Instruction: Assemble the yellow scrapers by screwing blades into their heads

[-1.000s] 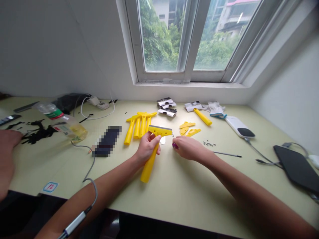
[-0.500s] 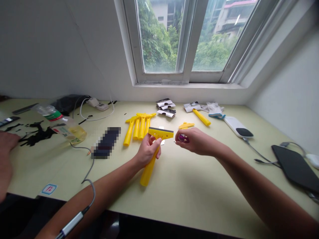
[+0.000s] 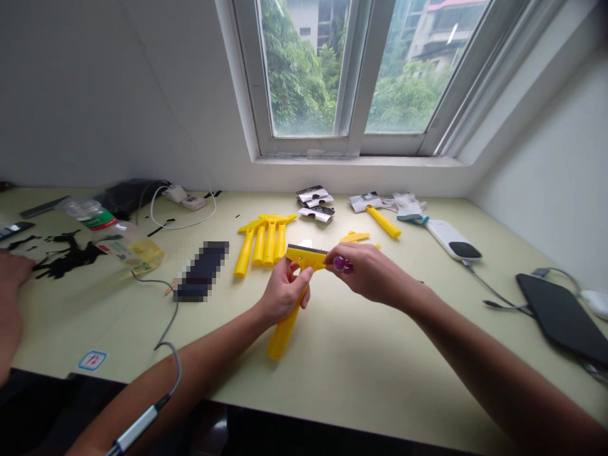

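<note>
My left hand is wrapped round the neck of a yellow scraper, whose wide head faces up and away with a dark strip along its top edge. My right hand is closed at the right end of that head, its fingertips touching it. Tucked in the right fingers is a tool with a shiny purple handle; its tip is hidden. Several more yellow scrapers lie side by side beyond my left hand. Behind my right hand lie flat yellow pieces, partly covered.
Black-and-white card packages and a yellow handle lie toward the window. At right are a white power bank and a black phone with cables. At left, a tilted bottle, black scraps and another person's hand.
My right hand has moved left from beside the scraper and now touches the right end of its head. My left hand keeps its hold, the scraper tilting slightly.
</note>
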### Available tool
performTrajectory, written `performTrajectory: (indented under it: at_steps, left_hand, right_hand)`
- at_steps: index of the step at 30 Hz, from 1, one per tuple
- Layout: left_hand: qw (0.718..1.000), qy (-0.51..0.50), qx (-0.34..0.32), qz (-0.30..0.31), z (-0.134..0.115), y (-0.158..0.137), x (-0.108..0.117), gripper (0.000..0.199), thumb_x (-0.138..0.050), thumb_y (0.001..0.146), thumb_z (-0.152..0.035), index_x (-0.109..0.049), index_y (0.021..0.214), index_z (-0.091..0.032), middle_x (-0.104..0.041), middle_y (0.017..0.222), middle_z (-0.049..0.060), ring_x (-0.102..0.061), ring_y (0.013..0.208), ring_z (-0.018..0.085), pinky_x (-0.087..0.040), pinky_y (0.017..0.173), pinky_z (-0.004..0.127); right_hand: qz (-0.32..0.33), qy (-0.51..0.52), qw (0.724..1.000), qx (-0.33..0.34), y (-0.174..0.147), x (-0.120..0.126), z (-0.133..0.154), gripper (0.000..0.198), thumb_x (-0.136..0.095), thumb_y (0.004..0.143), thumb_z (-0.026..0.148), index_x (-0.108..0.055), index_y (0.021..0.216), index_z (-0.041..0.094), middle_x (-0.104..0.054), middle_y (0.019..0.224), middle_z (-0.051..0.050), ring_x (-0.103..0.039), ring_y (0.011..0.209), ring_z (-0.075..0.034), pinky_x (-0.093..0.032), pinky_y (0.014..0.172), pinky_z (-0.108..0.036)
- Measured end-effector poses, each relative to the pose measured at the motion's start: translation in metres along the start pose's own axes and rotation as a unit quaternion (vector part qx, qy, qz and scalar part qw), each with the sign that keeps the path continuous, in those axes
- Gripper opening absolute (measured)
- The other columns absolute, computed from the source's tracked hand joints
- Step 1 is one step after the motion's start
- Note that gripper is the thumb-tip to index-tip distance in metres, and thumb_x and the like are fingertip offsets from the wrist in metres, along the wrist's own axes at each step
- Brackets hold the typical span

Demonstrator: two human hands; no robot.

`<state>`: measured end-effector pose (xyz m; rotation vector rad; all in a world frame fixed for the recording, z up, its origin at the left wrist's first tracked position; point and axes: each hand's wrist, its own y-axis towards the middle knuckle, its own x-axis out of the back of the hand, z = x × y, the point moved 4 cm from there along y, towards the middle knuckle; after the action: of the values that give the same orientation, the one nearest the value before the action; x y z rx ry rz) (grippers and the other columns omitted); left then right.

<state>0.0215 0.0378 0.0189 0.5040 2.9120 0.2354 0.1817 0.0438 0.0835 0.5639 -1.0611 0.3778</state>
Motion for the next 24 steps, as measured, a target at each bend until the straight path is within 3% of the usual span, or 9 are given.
performTrajectory:
  at_steps: [9, 13, 18, 21, 24]
  left_hand:
    - [1.0, -0.017, 0.008, 0.011, 0.001, -0.002, -0.002, 0.027, -0.058, 0.088, -0.033, -0.044, 0.108, -0.02, -0.06, 0.107, 0.006, -0.049, 0.035, 0.001, -0.036, 0.033, 0.018]
    - [0.999, -0.029, 0.016, 0.017, -0.002, -0.003, -0.002, 0.03, -0.059, 0.087, -0.033, -0.045, 0.11, -0.02, -0.061, 0.103, 0.005, -0.049, 0.036, 0.002, -0.036, 0.034, 0.019]
    - [0.996, -0.07, 0.043, 0.026, -0.003, -0.003, -0.006, 0.027, -0.059, 0.087, -0.033, -0.044, 0.106, -0.02, -0.061, 0.101, 0.003, -0.048, 0.036, 0.001, -0.033, 0.035, 0.018]
    - [0.993, -0.09, 0.068, 0.022, 0.0, -0.002, -0.006, 0.029, -0.061, 0.086, -0.033, -0.044, 0.105, -0.02, -0.061, 0.1, 0.003, -0.047, 0.035, 0.001, -0.031, 0.035, 0.018]
    - [0.991, -0.1, 0.086, 0.021, 0.003, -0.001, -0.004, 0.03, -0.061, 0.086, -0.033, -0.044, 0.107, -0.02, -0.061, 0.101, 0.003, -0.047, 0.035, 0.001, -0.03, 0.035, 0.018]
  right_hand:
    - [-0.003, -0.043, 0.999, 0.009, -0.001, -0.005, 0.003, 0.01, -0.054, 0.091, 0.026, -0.06, 0.087, 0.018, -0.065, 0.088, -0.005, -0.057, 0.072, -0.014, -0.037, 0.061, -0.024]
    - [-0.03, -0.021, 0.999, -0.011, 0.001, -0.002, 0.0, 0.018, -0.062, 0.088, 0.032, -0.056, 0.078, 0.018, -0.062, 0.08, -0.003, -0.052, 0.067, -0.013, -0.036, 0.061, -0.025]
    - [-0.031, 0.015, 0.999, -0.001, 0.002, 0.002, -0.005, 0.018, -0.066, 0.085, 0.035, -0.059, 0.08, 0.018, -0.062, 0.077, -0.001, -0.051, 0.066, -0.013, -0.038, 0.062, -0.024]
    - [-0.049, 0.022, 0.999, 0.007, 0.0, 0.013, -0.004, 0.017, -0.065, 0.085, 0.034, -0.061, 0.081, 0.019, -0.061, 0.073, -0.001, -0.05, 0.063, -0.012, -0.038, 0.059, -0.024]
    - [-0.12, 0.039, 0.992, 0.015, -0.007, 0.038, 0.004, 0.016, -0.065, 0.085, 0.033, -0.061, 0.077, 0.02, -0.059, 0.066, 0.001, -0.049, 0.057, -0.011, -0.037, 0.054, -0.025]
